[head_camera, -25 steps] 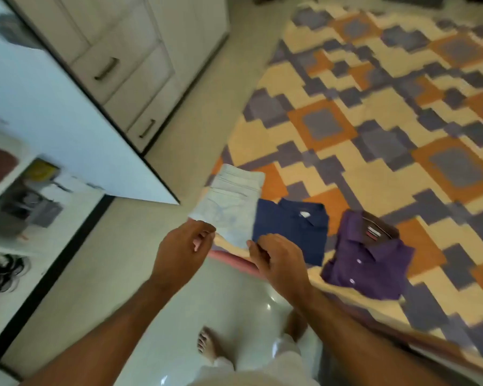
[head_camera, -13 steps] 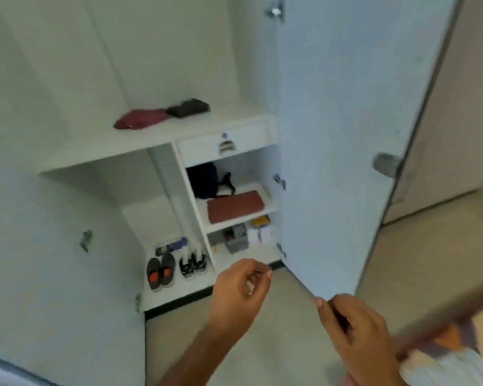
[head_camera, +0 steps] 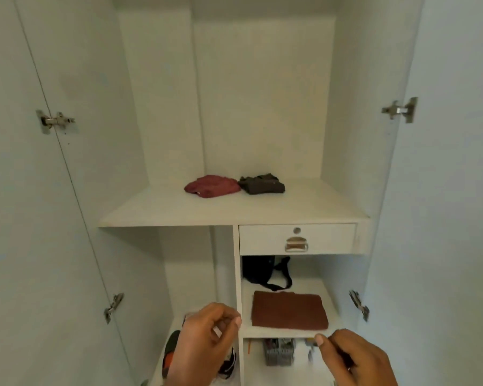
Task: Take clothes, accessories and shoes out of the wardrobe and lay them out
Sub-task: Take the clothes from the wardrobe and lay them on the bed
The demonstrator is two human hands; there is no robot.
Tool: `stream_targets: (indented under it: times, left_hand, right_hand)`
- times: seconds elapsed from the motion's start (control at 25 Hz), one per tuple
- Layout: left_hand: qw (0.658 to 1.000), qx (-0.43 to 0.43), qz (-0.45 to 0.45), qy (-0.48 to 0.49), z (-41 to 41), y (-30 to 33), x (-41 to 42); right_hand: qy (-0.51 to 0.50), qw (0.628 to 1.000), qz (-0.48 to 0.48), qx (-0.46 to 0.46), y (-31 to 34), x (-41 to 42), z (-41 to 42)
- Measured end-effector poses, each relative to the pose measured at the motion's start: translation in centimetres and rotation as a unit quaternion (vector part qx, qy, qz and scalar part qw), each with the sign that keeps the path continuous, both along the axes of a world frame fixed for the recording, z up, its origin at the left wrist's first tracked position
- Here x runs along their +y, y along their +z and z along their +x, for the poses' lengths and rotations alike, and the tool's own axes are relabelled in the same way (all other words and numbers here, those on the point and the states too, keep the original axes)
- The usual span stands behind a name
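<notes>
While doors gape, maroon garment (head_camera: 212,185) beside dark garment (head_camera: 262,184), drawer (head_camera: 297,238) beneath

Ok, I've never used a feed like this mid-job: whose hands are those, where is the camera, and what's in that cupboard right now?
There is no machine here. The camera sits on a person's head and looks forward and down, so the two bare hands at the bottom are theirs: the left hand and the right hand. Both are loosely curled, and neither seems to have a grip on anything. In front is an open white wardrobe. On its wide shelf lie a maroon folded garment and a dark folded garment, side by side. Below are a closed drawer, a black bag with a brown folded cloth in front of it, and shoes at the bottom left, partly hidden.
</notes>
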State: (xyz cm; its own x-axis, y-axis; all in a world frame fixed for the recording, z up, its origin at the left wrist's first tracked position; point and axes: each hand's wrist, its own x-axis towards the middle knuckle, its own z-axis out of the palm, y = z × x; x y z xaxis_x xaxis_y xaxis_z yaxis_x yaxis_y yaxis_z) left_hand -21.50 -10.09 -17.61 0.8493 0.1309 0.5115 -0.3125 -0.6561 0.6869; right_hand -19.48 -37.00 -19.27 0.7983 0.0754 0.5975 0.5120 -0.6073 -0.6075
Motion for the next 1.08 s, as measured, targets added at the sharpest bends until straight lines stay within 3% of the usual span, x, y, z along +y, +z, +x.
stream_targets:
  times: [0.4, 0.72, 0.92, 1.08]
  left_hand:
    - [0.997, 0.029, 0.042, 0.057, 19.3, 4.2, 6.3]
    - [0.991, -0.023, 0.122, 0.045, 41.2, 7.4, 16.2]
    - [0.947, 0.078, 0.303, 0.067, 55.3, 7.4, 20.0]
    - [0.907, 0.177, 0.369, 0.100, 62.2, 6.9, 22.1]
  right_hand:
    - [0.126, 0.987, -0.092, 0.048, 5.9, 4.1, 22.6]
    - [0.019, 0.972, -0.232, -0.002, 10.2, 12.6, 45.6]
    - [-0.068, 0.919, -0.384, 0.063, 11.1, 18.1, 58.9]
    - [-0.053, 0.888, -0.440, 0.121, 10.4, 19.4, 65.1]
